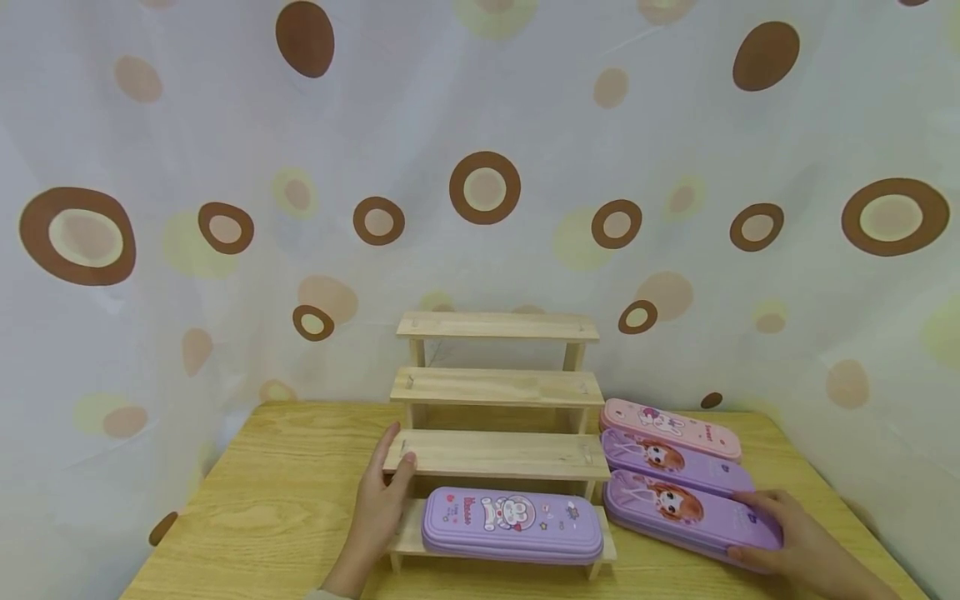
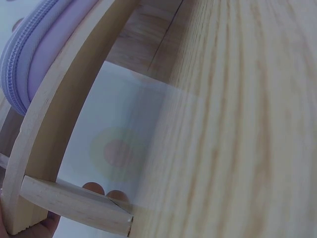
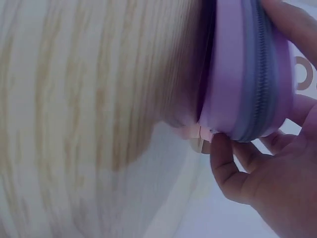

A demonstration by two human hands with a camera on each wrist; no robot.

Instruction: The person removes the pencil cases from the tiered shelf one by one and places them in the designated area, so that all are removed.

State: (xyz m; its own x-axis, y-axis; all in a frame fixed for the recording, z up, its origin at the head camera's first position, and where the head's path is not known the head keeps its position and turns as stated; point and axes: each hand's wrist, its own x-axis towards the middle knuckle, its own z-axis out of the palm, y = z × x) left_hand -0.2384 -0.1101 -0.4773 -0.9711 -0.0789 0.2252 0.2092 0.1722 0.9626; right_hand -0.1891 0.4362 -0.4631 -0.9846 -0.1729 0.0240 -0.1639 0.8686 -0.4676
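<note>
A stepped wooden display rack [image 1: 495, 454] stands on the table. My left hand [image 1: 373, 504] grips the left end of its second-lowest board, thumb over the front edge; in the left wrist view its fingers [image 2: 42, 229] show at a board's end. On the lowest board lies a purple pencil case [image 1: 513, 525] with a bunny astronaut print. My right hand [image 1: 798, 542] grips the right end of another purple pencil case [image 1: 693, 512], printed with a red-haired girl. In the right wrist view, fingers and thumb are around its zipped side [image 3: 247, 74].
Behind the gripped case lie a matching purple case [image 1: 675, 457] and a pink case [image 1: 671, 427], side by side right of the rack. The wooden table [image 1: 277, 483] meets a hanging spotted cloth [image 1: 420, 108] at the back.
</note>
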